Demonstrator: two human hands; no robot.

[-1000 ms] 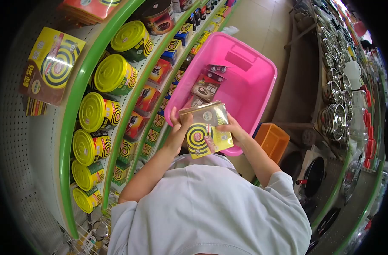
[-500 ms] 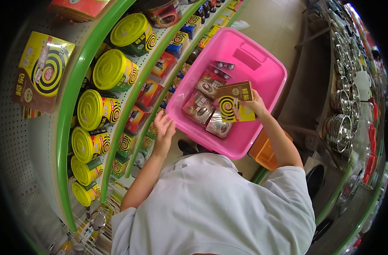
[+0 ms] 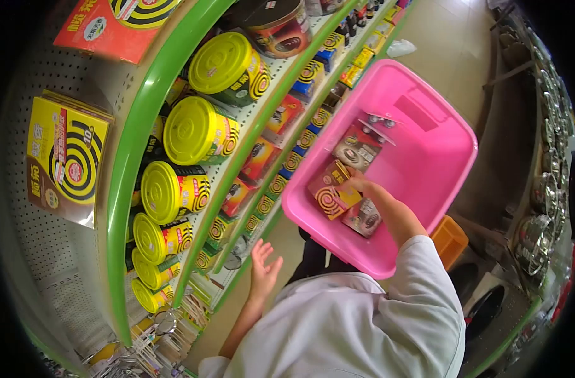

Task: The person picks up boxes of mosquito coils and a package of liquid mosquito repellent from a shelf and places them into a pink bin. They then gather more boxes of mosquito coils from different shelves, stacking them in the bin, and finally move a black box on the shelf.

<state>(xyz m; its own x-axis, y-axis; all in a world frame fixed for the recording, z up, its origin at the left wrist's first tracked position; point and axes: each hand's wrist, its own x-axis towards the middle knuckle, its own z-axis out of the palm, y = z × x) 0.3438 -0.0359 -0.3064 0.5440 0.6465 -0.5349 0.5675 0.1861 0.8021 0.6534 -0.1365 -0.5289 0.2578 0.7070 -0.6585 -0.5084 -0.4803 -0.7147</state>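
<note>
Plainly, the right hand (image 3: 359, 184) grips a brown-and-yellow box (image 3: 329, 196) at the pink tub's (image 3: 420, 164) eight o'clock; the left hand (image 3: 264, 271) is empty, unfolded. At the view's nine o'clock, another pack (image 3: 70, 157) shows "10" and Chinese characters.

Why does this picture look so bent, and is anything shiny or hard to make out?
In the head view, the green shelf edge bows, likely lens distortion, and the corners are black; also in the head view, light glints off the metal bowls, and small print on the box at the right hand is unreadable.
</note>
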